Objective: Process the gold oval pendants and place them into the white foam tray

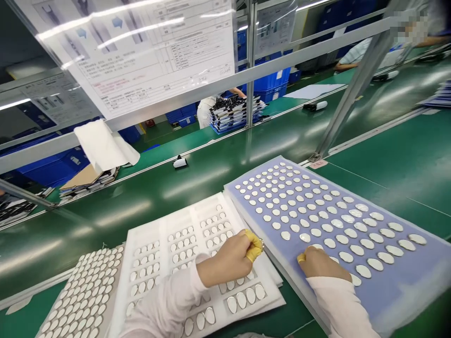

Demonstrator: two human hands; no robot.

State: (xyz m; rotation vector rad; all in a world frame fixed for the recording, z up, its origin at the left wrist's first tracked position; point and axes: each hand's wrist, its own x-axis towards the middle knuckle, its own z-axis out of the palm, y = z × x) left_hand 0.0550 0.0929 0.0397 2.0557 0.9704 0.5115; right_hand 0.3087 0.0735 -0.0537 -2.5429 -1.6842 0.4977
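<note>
Head view: the left hand [225, 258] is clenched above the right part of a white moulded tray [151, 234], its thumb and fingertips in yellow finger cots [254, 246] pinched together, with a small silver piece [261, 243] showing at the pinch, apparently held. The right hand [319, 263] rests low on a blue foam tray [405, 293], fingers curled downward, one yellow cot [301, 257] touching the surface among rows of silver oval parts [347, 257]; whether it grasps one cannot be told. Similar ovals sit in the white tray's pockets and fill a densely packed tray [81, 295] at near left. White sleeves [338, 305] cover both forearms. All three trays lie on a green conveyor belt [105, 220]. Technique note: the cots keep bare skin off the parts, and a light, small pinch suits them, since the ovals lie close together and a hand held low could nudge neighbours. Far side: a printed instruction sheet [141, 51] hangs behind clear film, a white cloth [102, 145] drapes over a rail [211, 94], and a co-worker [207, 110] stands beyond stacked trays [232, 112] near blue crates [271, 80].
</note>
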